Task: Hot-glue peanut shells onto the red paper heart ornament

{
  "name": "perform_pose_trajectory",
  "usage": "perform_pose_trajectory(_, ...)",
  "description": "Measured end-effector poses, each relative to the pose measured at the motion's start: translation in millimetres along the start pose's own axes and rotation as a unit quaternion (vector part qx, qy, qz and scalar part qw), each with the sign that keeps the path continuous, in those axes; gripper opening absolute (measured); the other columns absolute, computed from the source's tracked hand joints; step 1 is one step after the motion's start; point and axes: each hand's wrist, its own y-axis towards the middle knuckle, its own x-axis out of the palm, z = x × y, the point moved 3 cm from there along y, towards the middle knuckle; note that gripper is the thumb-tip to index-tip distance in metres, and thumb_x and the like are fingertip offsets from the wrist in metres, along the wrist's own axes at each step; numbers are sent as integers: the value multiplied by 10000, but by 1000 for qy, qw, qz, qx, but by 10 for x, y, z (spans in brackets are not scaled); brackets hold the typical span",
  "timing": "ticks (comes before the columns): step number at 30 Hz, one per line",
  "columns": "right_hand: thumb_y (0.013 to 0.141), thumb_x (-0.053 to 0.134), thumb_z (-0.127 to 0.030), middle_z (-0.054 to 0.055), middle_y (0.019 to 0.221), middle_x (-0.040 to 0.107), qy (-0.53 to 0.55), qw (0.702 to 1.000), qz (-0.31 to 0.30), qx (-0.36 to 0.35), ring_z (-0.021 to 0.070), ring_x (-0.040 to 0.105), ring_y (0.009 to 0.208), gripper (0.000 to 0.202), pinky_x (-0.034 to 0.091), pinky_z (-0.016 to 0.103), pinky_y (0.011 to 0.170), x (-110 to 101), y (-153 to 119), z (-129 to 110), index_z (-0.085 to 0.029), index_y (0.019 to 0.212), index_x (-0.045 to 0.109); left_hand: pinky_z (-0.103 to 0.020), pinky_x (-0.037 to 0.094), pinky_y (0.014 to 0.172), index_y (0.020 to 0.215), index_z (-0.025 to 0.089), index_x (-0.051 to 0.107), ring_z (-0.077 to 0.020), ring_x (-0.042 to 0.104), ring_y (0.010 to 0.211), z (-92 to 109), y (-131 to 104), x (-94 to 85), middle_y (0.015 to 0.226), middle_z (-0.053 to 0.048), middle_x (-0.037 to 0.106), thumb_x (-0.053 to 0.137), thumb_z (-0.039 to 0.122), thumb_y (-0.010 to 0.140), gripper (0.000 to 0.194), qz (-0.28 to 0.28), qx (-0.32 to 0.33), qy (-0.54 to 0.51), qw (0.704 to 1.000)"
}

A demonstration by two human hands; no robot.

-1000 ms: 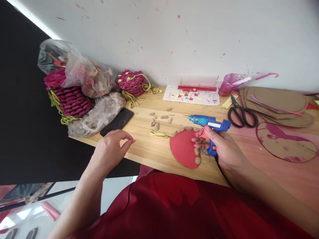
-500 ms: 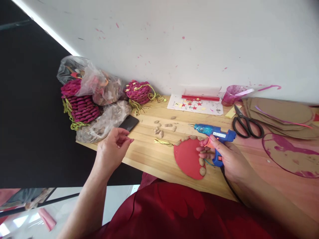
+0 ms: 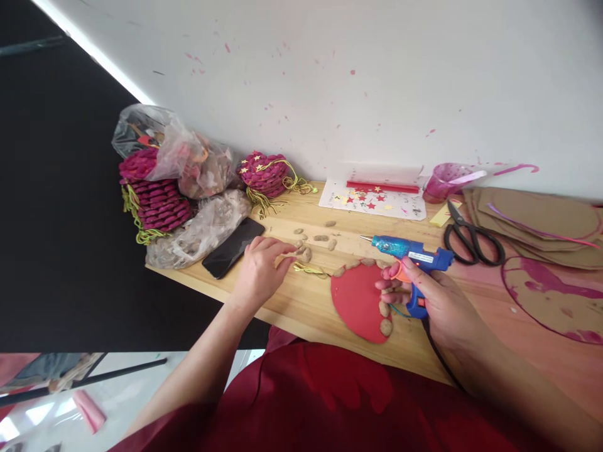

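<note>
While right hand (image 3: 438,301) clamps blue glue gun (image 3: 409,251), left hand (image 3: 259,270) fingers loosely apart, wooden table (image 3: 301,301), white wall (image 3: 377,81).

**2 hands over the work**

The left hand (image 3: 258,271) is stretched forward on a bare forearm, palm down, fingers (image 3: 282,254) curled loosely with the tips low and pinched close together. The right hand (image 3: 433,298) sits on the other side, wrist bent, fingers wrapped closed in a grip, index finger laid forward. Both forearms angle in from the lower edge.
</note>
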Motion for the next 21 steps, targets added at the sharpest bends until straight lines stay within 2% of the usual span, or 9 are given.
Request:
perform_pose_trajectory(2,636,865,-691,93,748,784,-1,1000,-1,-3,206,732,550,566,599,281,506,-5,0,1,-169,798,721,-459,463,929,1003,227,789,-271,621,979,34,47,72,973,-74,757,655,228,948,145,-16,-1,-3,1000)
perform_pose_trajectory(6,664,861,-670,98,741,780,1,1000,-5,-6,209,731,546,539,598,286,506,-10,-7,2,-169,800,718,-448,449,886,1097,247,794,-276,596,981,75,127,195,955,-81,738,642,177,941,229,-47,20,-9,999)
perform_pose_trajectory(9,656,869,-665,92,731,773,5,1000,-5,-5,203,724,532,539,592,281,501,-3,-12,2,-166,789,714,-452,452,894,1040,232,796,-277,588,965,95,175,251,942,-85,736,671,174,921,182,-56,25,-12,998)
perform_pose_trajectory(12,658,867,-665,82,724,766,7,1000,-1,-8,194,719,530,535,595,275,510,7,-13,-4,-166,782,716,-452,453,922,915,206,778,-272,591,951,124,204,260,922,-81,742,706,221,917,73,-55,24,-26,998)
perform_pose_trajectory(14,665,864,-665,73,724,761,8,1000,4,-10,186,718,537,528,600,271,523,10,-14,-9,-170,777,718,-445,451,923,888,201,766,-263,595,934,136,210,244,911,-77,743,688,236,937,98,-52,23,-33,998)
perform_pose_trajectory(18,653,880,-651,67,761,759,17,1000,3,-19,187,729,578,518,605,268,531,7,-17,-14,-174,778,721,-435,453,912,952,192,768,-255,594,925,136,210,212,931,-79,742,642,203,962,127,-46,47,-37,997)
perform_pose_trajectory(21,675,866,-652,73,757,756,19,1000,-3,-15,200,726,571,515,604,289,507,8,-27,-9,-173,787,715,-428,460,903,1002,198,770,-259,591,954,136,207,249,951,-81,735,656,197,954,124,-67,77,-41,994)
